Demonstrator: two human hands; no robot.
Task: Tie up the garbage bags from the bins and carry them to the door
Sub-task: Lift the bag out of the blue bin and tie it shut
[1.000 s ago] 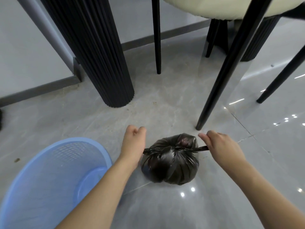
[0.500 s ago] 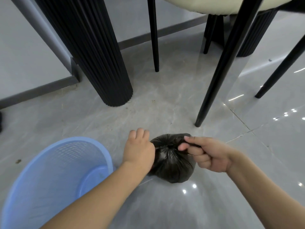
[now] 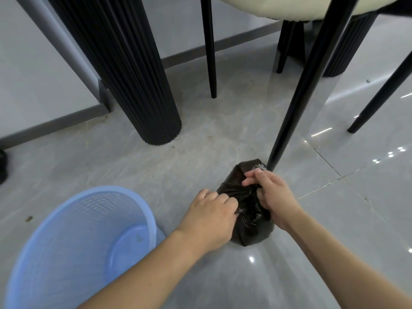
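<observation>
Hands meet over a small black garbage bag [image 3: 249, 221] that sits on the grey tiled floor [image 3: 156, 166], low and right of centre in the head view. The left hand [image 3: 209, 221] presses against the bag's left side with its fingers curled and bunching the plastic near the gathered neck. The right hand [image 3: 270, 192] comes in from the other side; its fingers are curled too, pinching the twisted top of the bag, with the thumb tucked down against the plastic. Both hands therefore have hold of the same bag, close together, knuckles almost facing. The bag looks full and rounded, its neck drawn into tight creases between the two grips, and whether a knot is already formed there cannot be told. Just beyond the bag, a slim black chair leg [image 3: 296, 103] comes down to the floor, its foot right beside the bag's far edge. To the left stands a light blue mesh bin [image 3: 73, 248], tilted open toward the camera and holding no liner, near the left forearm but apart from the bag. Farther back rises a thick black fluted column [image 3: 138, 81], with more thin black legs [image 3: 210, 52] and a cream seat [image 3: 267, 5] above.
</observation>
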